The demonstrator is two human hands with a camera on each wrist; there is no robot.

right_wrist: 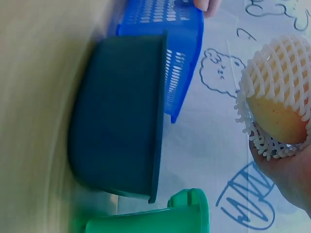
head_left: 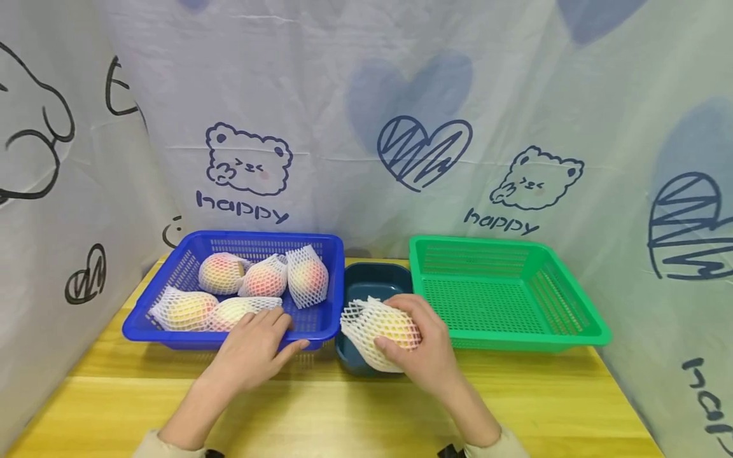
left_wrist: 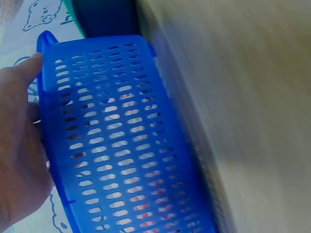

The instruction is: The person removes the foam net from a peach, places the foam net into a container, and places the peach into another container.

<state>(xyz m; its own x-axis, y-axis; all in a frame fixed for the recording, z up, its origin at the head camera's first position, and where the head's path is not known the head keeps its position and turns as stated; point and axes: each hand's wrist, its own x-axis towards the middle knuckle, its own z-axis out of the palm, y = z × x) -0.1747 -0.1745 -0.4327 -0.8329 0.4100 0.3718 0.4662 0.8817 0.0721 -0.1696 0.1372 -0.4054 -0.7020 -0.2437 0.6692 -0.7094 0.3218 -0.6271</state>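
Note:
My right hand (head_left: 420, 346) grips a yellow-and-red fruit (head_left: 395, 327) in a white foam net, above the dark teal basin (head_left: 349, 356). In the right wrist view, the net (right_wrist: 279, 73) covers the upper part of the fruit (right_wrist: 277, 119), leaving speckled yellow-orange skin bare below. My left hand (head_left: 252, 346) rests over the front rim of the blue basket (head_left: 229, 340), fingers reaching inside beside a netted fruit (head_left: 231, 313) and thumb extended along the rim. Several more netted fruits (head_left: 263, 278) lie in that basket. The left wrist view shows its slotted wall (left_wrist: 116, 141).
A green basket (head_left: 487, 305) stands right of the basin, its slotted floor showing. All the containers sit on a yellow wooden table (head_left: 321, 413). Behind them hangs a pale curtain (head_left: 332, 210) printed with bears and hearts.

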